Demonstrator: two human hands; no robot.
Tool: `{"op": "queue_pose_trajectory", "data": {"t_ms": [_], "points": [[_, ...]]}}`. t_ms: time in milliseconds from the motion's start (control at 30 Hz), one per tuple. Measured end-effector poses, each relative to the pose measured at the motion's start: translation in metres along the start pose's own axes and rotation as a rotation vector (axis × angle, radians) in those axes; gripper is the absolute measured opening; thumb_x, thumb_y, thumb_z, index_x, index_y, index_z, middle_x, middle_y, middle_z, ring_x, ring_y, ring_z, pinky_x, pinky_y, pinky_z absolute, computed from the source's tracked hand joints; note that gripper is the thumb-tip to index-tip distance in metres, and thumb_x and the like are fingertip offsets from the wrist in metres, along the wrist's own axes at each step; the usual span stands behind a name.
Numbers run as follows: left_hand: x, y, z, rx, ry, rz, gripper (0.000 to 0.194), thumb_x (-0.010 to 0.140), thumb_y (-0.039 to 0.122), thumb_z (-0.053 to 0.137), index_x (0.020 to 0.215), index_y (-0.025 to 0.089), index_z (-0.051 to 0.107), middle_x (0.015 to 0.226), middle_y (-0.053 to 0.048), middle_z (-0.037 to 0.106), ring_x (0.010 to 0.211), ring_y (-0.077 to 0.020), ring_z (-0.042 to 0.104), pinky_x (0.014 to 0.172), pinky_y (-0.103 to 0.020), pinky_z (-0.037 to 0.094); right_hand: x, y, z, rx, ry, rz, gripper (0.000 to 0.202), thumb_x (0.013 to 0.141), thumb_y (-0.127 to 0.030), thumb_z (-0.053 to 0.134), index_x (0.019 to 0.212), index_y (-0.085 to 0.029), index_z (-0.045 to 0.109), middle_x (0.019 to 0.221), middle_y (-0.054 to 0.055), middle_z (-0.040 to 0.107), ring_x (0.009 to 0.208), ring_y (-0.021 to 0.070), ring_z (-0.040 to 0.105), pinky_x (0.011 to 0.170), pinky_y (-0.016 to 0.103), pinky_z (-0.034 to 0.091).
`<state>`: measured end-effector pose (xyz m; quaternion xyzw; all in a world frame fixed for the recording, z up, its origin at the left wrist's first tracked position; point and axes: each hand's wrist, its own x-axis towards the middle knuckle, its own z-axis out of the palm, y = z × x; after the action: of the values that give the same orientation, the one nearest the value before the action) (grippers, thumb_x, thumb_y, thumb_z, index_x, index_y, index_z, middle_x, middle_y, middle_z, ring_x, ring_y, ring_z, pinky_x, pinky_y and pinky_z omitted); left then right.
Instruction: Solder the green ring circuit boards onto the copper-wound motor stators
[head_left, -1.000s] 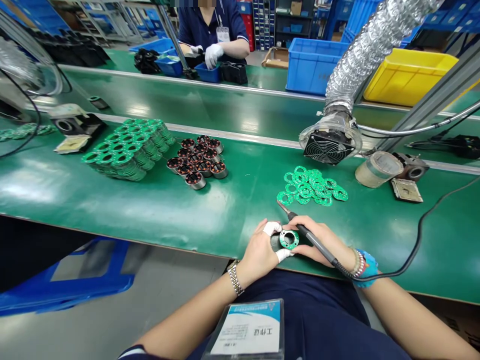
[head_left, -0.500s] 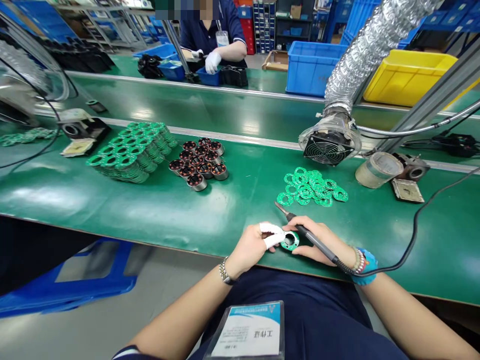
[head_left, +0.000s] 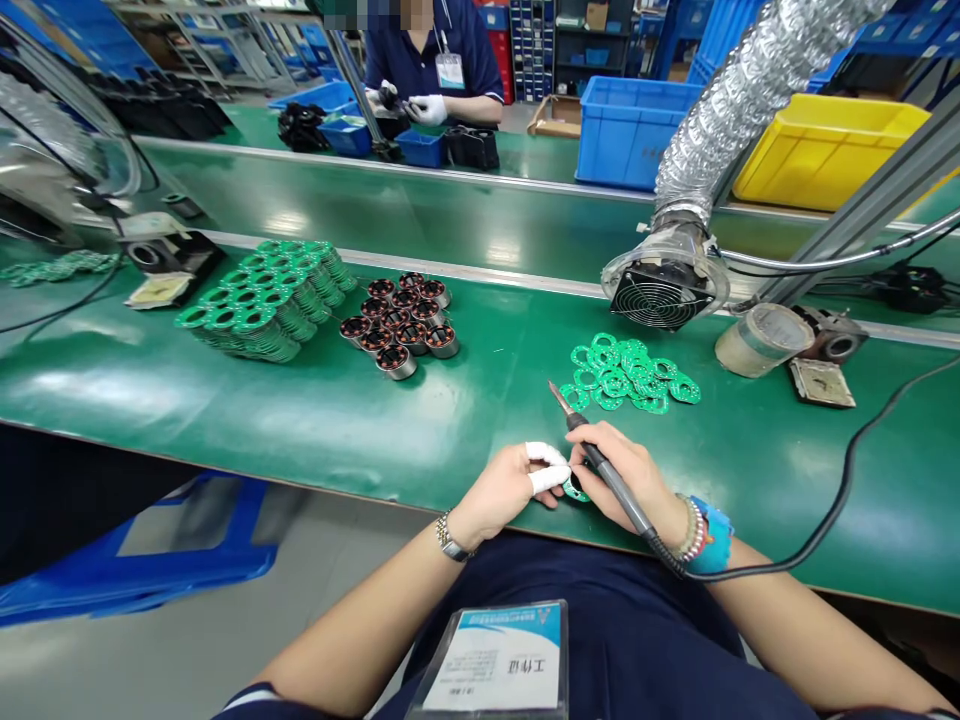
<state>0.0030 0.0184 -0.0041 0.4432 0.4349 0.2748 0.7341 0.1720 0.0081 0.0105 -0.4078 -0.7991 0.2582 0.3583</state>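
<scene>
Far out to the left of both hands, stacks of green boards [head_left: 262,300] are standing in close rows on the surface [head_left: 420,440]. Nearer, ahead and left of the hands, a cluster of copper-wound motor parts [head_left: 401,325] is sitting with metal rims showing; those are looking dense and hard, likely best lifted by the outer rim, clear of the windings.

The left hand [head_left: 499,490], white covers on thumb and forefinger, is pinching at the near-left edge of a green ring board [head_left: 574,495]. That board is resting between the two hands, close to the surface's near edge, partly hidden by fingers; I can't tell what is lying beneath it. It is looking light, thin and stiff, probably smooth enough to slip and brittle if bent, so the outer edge is seeming the right place to hold, leaving the face untouched.

The right hand [head_left: 626,470] is gripping a soldering iron [head_left: 619,490] by its dark handle, the tip pointing forward, away from the ring; its fingertips are hovering at or against the ring, I can't tell which. Beyond that hand, loose ring boards [head_left: 634,375] are lying in an overlapping heap, a fan [head_left: 660,300] hanging behind them.
</scene>
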Motion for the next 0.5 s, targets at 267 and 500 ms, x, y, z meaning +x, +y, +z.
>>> {"op": "queue_pose_trajectory", "data": {"t_ms": [267,500], "points": [[0.0,-0.004,-0.007,-0.127,-0.061,-0.057,0.026,0.067,0.034,0.071,0.074,0.012,0.057,0.066,-0.002,0.061,0.062,-0.0117,0.06,0.065,-0.027,0.05,-0.015,-0.009,-0.015,-0.039,0.149,0.084,0.019,0.081,-0.013,0.053,0.099,-0.02,0.054,0.08,0.003,0.059,0.074,0.0147,0.057,0.069,0.028,0.047],[0.003,-0.006,-0.01,-0.121,-0.067,-0.057,0.023,0.069,0.032,0.069,0.071,0.013,0.056,0.065,-0.002,0.062,0.062,-0.0112,0.06,0.067,-0.026,0.049,-0.031,-0.02,-0.042,0.001,0.094,0.025,0.027,0.081,-0.014,0.057,0.107,-0.021,0.059,0.082,0.004,0.067,0.07,0.0141,0.06,0.064,0.027,0.049]]}}
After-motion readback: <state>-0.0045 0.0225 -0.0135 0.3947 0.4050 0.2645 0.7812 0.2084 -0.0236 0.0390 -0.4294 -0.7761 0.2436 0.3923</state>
